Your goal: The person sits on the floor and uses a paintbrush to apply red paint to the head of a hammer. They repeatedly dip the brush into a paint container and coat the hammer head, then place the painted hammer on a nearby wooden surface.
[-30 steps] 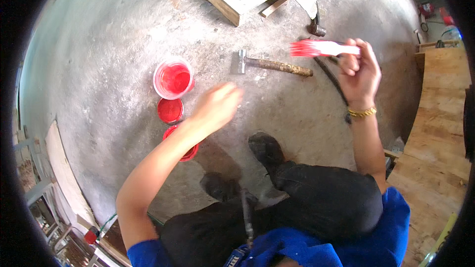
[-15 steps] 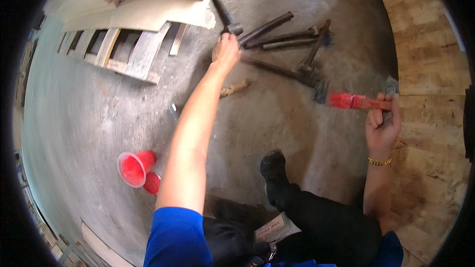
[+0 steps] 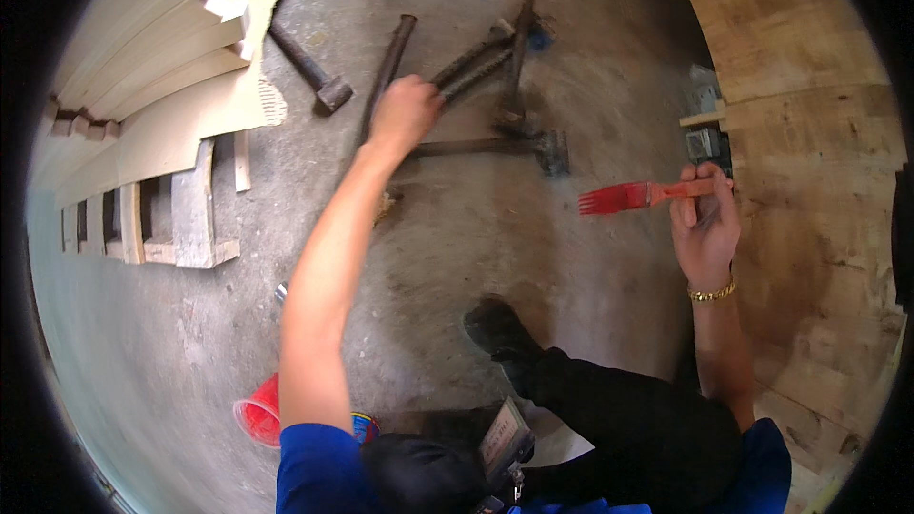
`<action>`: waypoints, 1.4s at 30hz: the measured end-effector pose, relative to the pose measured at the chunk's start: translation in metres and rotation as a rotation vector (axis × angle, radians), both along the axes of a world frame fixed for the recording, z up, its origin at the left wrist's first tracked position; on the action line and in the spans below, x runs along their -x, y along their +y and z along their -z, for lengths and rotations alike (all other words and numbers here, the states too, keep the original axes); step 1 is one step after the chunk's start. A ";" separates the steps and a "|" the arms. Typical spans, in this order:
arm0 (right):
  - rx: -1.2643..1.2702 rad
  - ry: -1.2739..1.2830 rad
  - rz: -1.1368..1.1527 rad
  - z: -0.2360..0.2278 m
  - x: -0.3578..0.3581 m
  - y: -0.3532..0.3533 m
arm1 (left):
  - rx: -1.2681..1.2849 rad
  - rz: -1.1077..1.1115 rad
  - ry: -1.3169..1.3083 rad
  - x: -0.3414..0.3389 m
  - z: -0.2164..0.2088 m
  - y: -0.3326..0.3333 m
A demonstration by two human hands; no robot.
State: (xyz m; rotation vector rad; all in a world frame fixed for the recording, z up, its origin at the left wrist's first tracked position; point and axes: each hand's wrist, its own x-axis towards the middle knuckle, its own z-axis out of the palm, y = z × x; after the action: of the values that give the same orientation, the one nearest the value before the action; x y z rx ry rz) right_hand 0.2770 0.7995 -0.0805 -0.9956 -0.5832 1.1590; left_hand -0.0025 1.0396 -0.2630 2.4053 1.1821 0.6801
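My left hand [image 3: 407, 112] reaches over a group of dark, worn hammers on the concrete floor. It covers part of a hammer [image 3: 393, 52] whose handle points away from me; its fingers are hidden and blurred, so I cannot tell whether they grip it. Another hammer [image 3: 333, 93] lies apart to the left. Just right of the hand, more hammers [image 3: 466, 71] lie crossed, and one hammer [image 3: 550, 150] has its head toward the right. My right hand [image 3: 706, 224] is closed on the handle of a paintbrush [image 3: 619, 198], its bristles coated in red paint and pointing left.
A clear plastic cup of red paint [image 3: 258, 411] stands at lower left, partly behind my left arm, with a small can [image 3: 364, 426] beside it. A wooden pallet [image 3: 195, 219] carrying cardboard and boards is at far left. A wooden panel [image 3: 809, 162] borders the right side.
The view has shifted, so the hammers appear further left. My left hand has left the hammer with its head near the pallet and is now over others. The right hand keeps the brush.
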 end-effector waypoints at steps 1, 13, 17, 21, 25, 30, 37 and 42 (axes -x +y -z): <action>-0.005 0.002 0.017 0.000 -0.004 -0.001 | 0.140 0.125 -0.002 -0.023 0.005 -0.005; -0.162 0.157 0.208 -0.015 -0.029 -0.004 | 0.474 0.199 0.089 -0.077 -0.004 -0.100; -0.303 0.381 0.027 -0.034 -0.017 0.030 | 0.696 0.125 -0.257 -0.013 -0.089 -0.146; -0.469 0.567 -0.222 -0.063 0.037 0.077 | 0.771 0.134 -0.675 0.072 -0.183 -0.186; -0.562 0.733 -0.742 -0.085 0.154 0.112 | 0.712 -0.168 -0.912 0.151 -0.248 -0.250; -0.573 0.702 -1.114 -0.132 0.329 0.022 | 0.558 -0.710 -0.990 0.237 -0.290 -0.440; -0.780 0.352 -1.535 -0.160 0.472 -0.143 | 0.324 -1.380 -0.540 0.256 -0.314 -0.640; -0.828 0.206 -1.661 -0.129 0.498 -0.135 | 0.366 -1.510 -0.474 0.237 -0.301 -0.628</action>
State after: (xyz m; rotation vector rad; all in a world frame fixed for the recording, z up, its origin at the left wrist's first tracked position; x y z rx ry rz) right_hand -0.2210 0.6642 0.0485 0.5842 -1.6495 2.0571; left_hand -0.2395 0.4111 0.0380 0.6248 2.4258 1.1354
